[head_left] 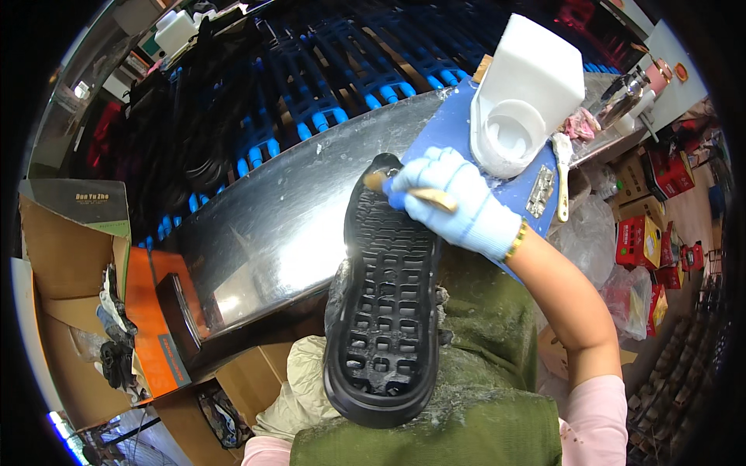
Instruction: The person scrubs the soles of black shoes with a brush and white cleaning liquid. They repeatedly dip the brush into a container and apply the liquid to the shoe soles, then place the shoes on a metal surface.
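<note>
A black rubber shoe sole lies lengthwise over my lap, its hollow grid of square pockets facing up. Wet, whitish smears show in the pockets at its near end. My right hand, in a pale blue knit glove, is closed around a small brush with a wooden handle. Its bristle end meets the far tip of the sole. From beneath, my left hand supports the sole; only bits of a greyish glove show at the sole's edges, and most of the fingers are hidden.
A white plastic container with a cut opening stands on a blue board, beside another brush. The metal bench runs along the front. Blue-tipped racks are behind it. Cardboard boxes are left; bags and red boxes right.
</note>
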The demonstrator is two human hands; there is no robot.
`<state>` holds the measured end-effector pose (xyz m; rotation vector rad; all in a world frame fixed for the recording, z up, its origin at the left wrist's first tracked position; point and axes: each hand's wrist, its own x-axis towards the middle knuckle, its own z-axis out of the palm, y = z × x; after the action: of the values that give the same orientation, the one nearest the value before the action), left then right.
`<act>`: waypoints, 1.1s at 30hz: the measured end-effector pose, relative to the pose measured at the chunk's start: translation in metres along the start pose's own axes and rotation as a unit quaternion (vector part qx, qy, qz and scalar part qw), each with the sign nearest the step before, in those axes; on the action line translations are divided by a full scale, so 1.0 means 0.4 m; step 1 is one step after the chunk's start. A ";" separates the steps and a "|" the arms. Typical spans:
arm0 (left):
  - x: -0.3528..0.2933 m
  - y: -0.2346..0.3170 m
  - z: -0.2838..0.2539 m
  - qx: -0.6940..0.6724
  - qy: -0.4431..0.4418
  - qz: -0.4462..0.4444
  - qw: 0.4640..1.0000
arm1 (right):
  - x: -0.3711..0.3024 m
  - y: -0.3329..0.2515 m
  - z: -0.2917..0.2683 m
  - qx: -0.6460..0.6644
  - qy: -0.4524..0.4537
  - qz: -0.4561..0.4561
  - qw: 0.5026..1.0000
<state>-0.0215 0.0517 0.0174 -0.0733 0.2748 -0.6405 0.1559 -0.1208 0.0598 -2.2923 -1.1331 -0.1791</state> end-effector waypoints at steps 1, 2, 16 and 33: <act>0.002 -0.005 0.005 -0.003 0.003 -0.003 1.000 | 0.012 0.030 0.011 -0.066 0.056 -0.005 0.996; -0.002 0.001 -0.001 -0.006 0.000 -0.006 1.000 | 0.034 0.066 0.009 -0.074 0.102 0.025 0.992; 0.091 0.014 0.052 0.140 0.019 0.092 0.986 | -0.232 -0.155 -0.211 0.420 -0.223 0.121 0.871; 0.109 0.030 -0.032 0.140 -0.081 0.138 0.977 | -0.281 -0.183 -0.105 0.143 0.138 0.082 0.977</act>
<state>0.0153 0.0354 -0.0066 0.1807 0.0334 -0.3893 0.0342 -0.1861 0.0862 -2.0188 -0.7719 -0.2451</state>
